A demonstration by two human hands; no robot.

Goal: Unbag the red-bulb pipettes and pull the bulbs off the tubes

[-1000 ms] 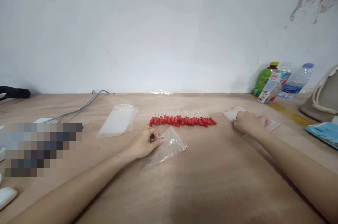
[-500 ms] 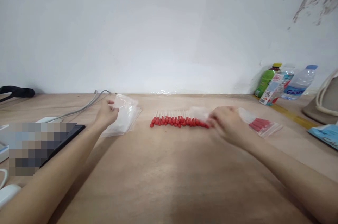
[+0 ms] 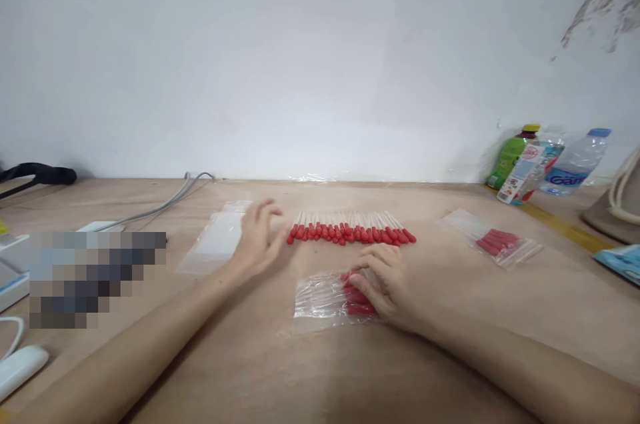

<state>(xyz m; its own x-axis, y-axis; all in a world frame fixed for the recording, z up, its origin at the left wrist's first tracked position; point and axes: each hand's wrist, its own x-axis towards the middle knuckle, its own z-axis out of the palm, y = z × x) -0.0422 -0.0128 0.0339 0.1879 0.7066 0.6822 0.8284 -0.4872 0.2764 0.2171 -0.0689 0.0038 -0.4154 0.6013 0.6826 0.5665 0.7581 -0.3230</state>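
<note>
The right hand [image 3: 385, 284] now lies near the person on the tabletop [image 3: 425, 371], on a clear bag [image 3: 320, 299] that holds a few red-tipped sticks [image 3: 356, 301]. Half a second ago it was at the right end of the row of red-tipped sticks [image 3: 350, 233] farther back. Its fingers are bent and close together, with the tips on the red ends at the bag's right side. Whether they pinch the sticks or only press on them cannot be told.

The left hand [image 3: 257, 239] has come off the stack of empty bags [image 3: 215, 243] that it touched a moment earlier. It hovers with its fingers spread and holds nothing, between that stack and the left end of the row.

So one bag has moved from the stack to the middle of the tabletop and has sticks in it. The long row is still in line behind it.

A filled bag [image 3: 495, 242] lies well apart to the right. Behind it, by the wall, stand a green bottle [image 3: 511, 156] and a water bottle [image 3: 575, 164]. A grey cable [image 3: 160, 205] runs along the far left
</note>
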